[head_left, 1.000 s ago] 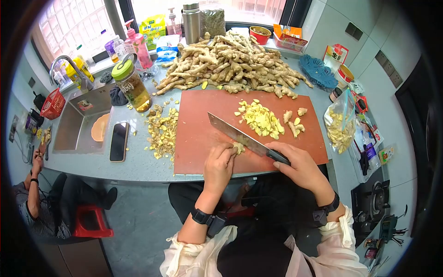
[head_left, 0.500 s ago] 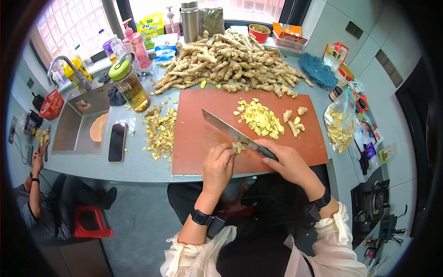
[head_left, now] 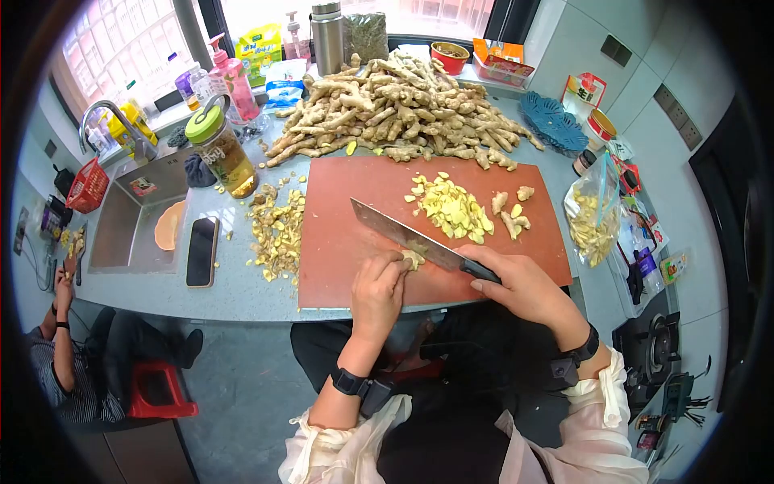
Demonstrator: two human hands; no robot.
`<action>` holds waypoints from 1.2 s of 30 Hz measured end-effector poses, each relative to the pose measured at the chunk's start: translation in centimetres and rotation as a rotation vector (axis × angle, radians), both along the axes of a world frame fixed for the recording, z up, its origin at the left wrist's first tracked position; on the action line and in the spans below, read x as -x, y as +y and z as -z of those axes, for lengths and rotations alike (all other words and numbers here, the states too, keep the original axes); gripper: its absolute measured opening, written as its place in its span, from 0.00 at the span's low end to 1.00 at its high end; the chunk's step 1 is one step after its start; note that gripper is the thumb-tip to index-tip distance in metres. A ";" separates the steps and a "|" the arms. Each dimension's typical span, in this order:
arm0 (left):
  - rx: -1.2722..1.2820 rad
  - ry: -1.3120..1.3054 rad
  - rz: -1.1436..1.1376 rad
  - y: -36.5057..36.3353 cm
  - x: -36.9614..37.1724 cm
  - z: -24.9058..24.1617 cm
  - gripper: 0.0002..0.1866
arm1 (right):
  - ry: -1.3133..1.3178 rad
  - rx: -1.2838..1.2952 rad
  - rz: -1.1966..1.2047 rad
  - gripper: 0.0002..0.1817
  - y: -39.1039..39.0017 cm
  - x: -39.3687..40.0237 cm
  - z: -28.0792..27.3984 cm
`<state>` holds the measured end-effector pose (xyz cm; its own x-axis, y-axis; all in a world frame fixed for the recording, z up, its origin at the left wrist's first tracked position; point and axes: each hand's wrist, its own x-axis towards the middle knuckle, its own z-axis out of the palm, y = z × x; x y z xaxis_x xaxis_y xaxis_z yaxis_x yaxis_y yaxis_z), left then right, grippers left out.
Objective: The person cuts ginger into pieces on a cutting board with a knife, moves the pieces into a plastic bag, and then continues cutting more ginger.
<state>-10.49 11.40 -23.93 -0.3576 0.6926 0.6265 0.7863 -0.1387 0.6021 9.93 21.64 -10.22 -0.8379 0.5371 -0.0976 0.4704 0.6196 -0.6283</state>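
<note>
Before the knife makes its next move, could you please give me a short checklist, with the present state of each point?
1. Right hand closed around the handle of the kitchen knife: ok.
2. Left hand holding the small ginger piece on the red-brown cutting board: ok.
3. Left fingertips safely away from the cutting edge: cannot tell; they are close to the blade, and the exact gap is unclear.
4. Sliced ginger on the far side of the blade, away from the left hand: ok.
5. Counter left of the board free of loose bits: not ok; ginger scraps lie scattered there.
6. Smartphone off the board: ok.
</note>
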 end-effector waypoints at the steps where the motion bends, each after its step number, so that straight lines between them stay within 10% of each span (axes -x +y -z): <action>1: 0.001 0.005 -0.003 0.0 0.0 0.0 0.08 | -0.002 0.001 0.001 0.28 0.0 0.1 0.0; 36: -0.009 -0.002 0.005 0.1 0.0 -0.2 0.08 | 0.013 0.039 0.032 0.28 -0.2 -0.1 0.4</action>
<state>-10.51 11.49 -23.77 -0.3550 0.6888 0.6321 0.7844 -0.1484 0.6022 10.08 21.46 -10.65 -0.8219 0.5592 -0.1081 0.4808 0.5794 -0.6581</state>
